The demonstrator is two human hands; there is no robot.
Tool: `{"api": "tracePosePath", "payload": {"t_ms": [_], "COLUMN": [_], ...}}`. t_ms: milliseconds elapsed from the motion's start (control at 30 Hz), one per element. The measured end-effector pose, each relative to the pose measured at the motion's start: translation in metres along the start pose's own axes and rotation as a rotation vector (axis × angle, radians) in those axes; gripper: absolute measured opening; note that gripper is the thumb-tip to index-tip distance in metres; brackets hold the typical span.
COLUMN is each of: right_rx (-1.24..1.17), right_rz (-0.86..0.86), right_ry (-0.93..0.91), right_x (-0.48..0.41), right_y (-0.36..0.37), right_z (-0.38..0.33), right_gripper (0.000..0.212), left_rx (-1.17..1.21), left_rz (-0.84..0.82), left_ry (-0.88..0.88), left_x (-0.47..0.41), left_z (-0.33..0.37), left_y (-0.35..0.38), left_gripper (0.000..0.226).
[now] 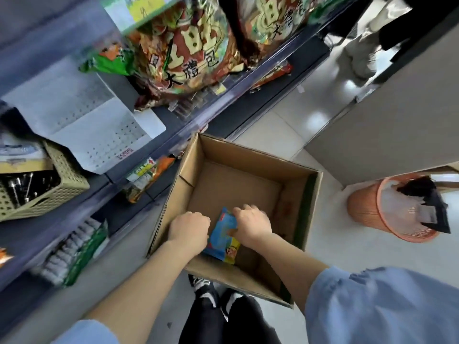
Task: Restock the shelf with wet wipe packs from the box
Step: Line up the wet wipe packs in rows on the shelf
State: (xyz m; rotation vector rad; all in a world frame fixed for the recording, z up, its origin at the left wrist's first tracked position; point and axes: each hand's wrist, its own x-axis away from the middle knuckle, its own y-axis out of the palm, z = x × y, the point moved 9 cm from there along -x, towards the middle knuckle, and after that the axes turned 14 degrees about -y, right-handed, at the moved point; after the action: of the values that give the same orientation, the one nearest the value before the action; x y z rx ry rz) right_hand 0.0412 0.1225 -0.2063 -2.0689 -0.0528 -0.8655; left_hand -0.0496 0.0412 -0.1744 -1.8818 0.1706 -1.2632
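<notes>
An open cardboard box (250,155) stands on the floor in front of my feet. At its near end lies a blue and yellow wet wipe pack (223,240). My left hand (190,229) and my right hand (252,223) are both down inside the box, curled around the left and right sides of that pack. The undersides of my fingers are hidden. The rest of the box floor is bare cardboard. The dark shelf (139,167) runs along the left.
Large snack bags (183,53) fill the shelf's upper right. A beige perforated basket (47,192) sits at the left, green-and-white packs (74,252) lower down. An orange waste bin (397,207) stands right of the box, a beige counter (387,125) beyond it.
</notes>
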Motion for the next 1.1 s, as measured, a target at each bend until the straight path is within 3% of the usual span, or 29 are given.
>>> {"api": "tracePosePath", "payload": {"t_ms": [400,533,800,1100], "right_rx": [0.021,-0.134,-0.104,-0.044], "right_rz": [-0.023,-0.06,0.021,0.212], "right_ry": [0.089,0.041,-0.207,-0.446], "right_x": [-0.038,-0.036,0.005,0.066], "right_y": [0.037,0.027,-0.052,-0.191], "right_z": [0.007,0.006,-0.032,-0.121], "right_gripper": [0.057,0.03,0.026,0.021], "left_rx": [-0.024,-0.031,0.034,0.18], "left_rz": [-0.006,0.007,0.079,0.247], "left_ry": [-0.008,-0.009,-0.073,-0.258], "left_x": [-0.019,-0.012,0.028,0.111], "left_z": [-0.002,-0.006,-0.02,-0.091], "left_y": [0.018,0.014,-0.036,-0.136], "left_gripper": [0.023,0.021,0.02,0.016]}}
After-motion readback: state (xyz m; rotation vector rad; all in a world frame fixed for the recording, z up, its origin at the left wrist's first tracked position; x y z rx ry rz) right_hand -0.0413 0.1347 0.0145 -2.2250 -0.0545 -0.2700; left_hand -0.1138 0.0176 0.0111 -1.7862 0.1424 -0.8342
